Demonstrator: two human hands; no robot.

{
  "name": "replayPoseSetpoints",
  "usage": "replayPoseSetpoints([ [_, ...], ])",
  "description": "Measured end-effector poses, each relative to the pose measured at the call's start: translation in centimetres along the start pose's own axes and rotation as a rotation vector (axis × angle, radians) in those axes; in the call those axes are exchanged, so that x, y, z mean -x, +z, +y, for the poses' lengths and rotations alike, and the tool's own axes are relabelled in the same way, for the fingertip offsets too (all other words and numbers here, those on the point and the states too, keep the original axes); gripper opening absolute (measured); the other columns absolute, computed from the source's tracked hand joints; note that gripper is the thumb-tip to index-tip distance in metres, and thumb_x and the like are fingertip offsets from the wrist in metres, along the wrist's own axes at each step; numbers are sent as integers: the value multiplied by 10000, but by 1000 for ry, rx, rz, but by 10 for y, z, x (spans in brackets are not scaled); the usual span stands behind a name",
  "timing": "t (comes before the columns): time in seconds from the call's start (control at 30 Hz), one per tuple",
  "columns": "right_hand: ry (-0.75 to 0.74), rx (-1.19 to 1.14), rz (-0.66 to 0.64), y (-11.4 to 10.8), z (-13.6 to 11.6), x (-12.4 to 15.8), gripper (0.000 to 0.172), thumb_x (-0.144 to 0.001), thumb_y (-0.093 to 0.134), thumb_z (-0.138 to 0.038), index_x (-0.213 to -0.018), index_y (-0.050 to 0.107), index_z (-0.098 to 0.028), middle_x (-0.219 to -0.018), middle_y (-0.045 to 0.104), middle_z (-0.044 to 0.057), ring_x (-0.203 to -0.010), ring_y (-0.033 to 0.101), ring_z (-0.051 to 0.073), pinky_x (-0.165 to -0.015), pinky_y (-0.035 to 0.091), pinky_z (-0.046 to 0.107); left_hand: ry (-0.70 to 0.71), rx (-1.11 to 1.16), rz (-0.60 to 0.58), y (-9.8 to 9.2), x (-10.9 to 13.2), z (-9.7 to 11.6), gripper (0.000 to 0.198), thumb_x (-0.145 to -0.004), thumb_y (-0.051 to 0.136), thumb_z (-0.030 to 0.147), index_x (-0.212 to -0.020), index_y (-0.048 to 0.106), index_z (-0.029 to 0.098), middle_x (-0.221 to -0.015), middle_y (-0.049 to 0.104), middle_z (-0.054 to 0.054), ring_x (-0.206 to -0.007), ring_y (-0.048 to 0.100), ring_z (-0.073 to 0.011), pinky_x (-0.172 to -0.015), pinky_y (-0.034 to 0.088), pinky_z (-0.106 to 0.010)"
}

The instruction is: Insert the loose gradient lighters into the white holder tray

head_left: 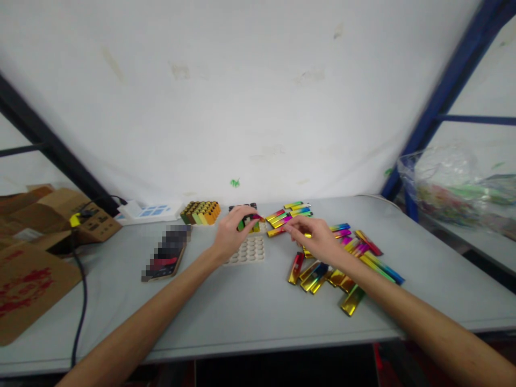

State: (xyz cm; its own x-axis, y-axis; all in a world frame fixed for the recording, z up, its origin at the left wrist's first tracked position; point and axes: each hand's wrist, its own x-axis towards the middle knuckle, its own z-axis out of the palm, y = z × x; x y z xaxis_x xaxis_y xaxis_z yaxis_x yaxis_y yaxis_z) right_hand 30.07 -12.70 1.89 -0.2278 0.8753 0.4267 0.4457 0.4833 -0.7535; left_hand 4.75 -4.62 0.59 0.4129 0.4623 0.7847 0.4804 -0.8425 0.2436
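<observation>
My left hand (231, 232) is closed over the back of a white tray with rows of round holes (250, 250). Its fingers grip a shiny lighter-shaped piece (257, 216), partly hidden by them. Beneath those fingers, green, yellow and black pieces stand in the tray's far part. To the right, my right hand (312, 234) has thumb and forefinger pinched together. A red-and-gold lighter-shaped piece (276, 231) lies right at its fingertips; whether they hold it I cannot tell. More metallic rainbow pieces (312, 277) are spread around and below the right hand.
A block of upright yellow and dark pieces (200, 213) stands at the back left, beside a white power strip (151, 210). A phone (168, 251) lies nearer. Cardboard boxes (36, 285) and a black cable (83, 290) occupy the left; a clear plastic bag (451, 177) is at far right.
</observation>
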Motion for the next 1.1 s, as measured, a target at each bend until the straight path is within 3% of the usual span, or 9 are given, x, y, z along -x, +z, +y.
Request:
replayPoseSetpoints([
  [0.13,-14,69,28,-1,0,-1,206,-986,559,-335,-925,689,-188,-737,684,7,-651,606,141,-626,447,262,22,-14,7,0,-14,-3,144,-984,609,277,-1098,655,202,-1086,734,-72,-1053,688,-203,-962,551,-364],
  [0.23,-44,129,48,-2,-2,-3,193,-980,563,-308,-915,696,-184,-771,708,18,-684,623,146,-660,460,264,11,-60,-77,2,-37,-12,138,-977,593,279,-1068,657,198,-1087,738,-80,-1054,687,-227,-968,529,-384],
  [0.27,-54,144,49,-3,-2,-3,190,-979,564,-302,-913,697,-183,-780,714,21,-690,626,147,-669,463,265,-15,-64,-122,3,-47,-17,134,-967,593,276,-1057,652,196,-1060,744,-76,-1017,696,-232,-945,529,-383],
  [0.4,-77,169,45,-4,-4,-3,176,-980,569,-285,-924,701,-183,-793,723,20,-691,627,146,-671,460,262,-96,-46,-513,8,-83,-33,106,-865,629,207,-968,613,191,-931,739,-50,-873,705,-226,-805,514,-329],
  [0.57,-109,183,-3,-3,-1,-2,157,-986,570,-250,-956,707,-180,-781,714,11,-654,611,133,-641,440,254,-132,-143,-710,13,-112,-41,113,-754,658,173,-800,556,192,-722,649,-1,-688,610,-179,-651,415,-262],
  [0.73,-122,210,-12,-5,-1,-3,164,-989,566,-258,-975,707,-175,-782,712,16,-652,612,134,-635,434,251,-145,-278,-875,14,-132,-32,190,-682,753,219,-733,573,187,-705,646,-2,-666,581,-166,-590,365,-244],
  [0.87,-127,257,20,-10,-2,-4,178,-991,556,-273,-946,701,-180,-780,712,22,-667,612,141,-658,437,257,-106,-320,-1013,14,-144,-22,142,-658,764,183,-711,632,185,-683,668,1,-650,589,-154,-592,384,-237],
  [1.1,-140,299,60,-17,6,-9,176,-980,550,-282,-914,686,-191,-723,683,12,-627,591,144,-643,437,264,-104,-434,-1071,20,-146,-18,124,-655,740,139,-773,725,175,-762,749,-44,-709,646,-173,-628,433,-241],
])
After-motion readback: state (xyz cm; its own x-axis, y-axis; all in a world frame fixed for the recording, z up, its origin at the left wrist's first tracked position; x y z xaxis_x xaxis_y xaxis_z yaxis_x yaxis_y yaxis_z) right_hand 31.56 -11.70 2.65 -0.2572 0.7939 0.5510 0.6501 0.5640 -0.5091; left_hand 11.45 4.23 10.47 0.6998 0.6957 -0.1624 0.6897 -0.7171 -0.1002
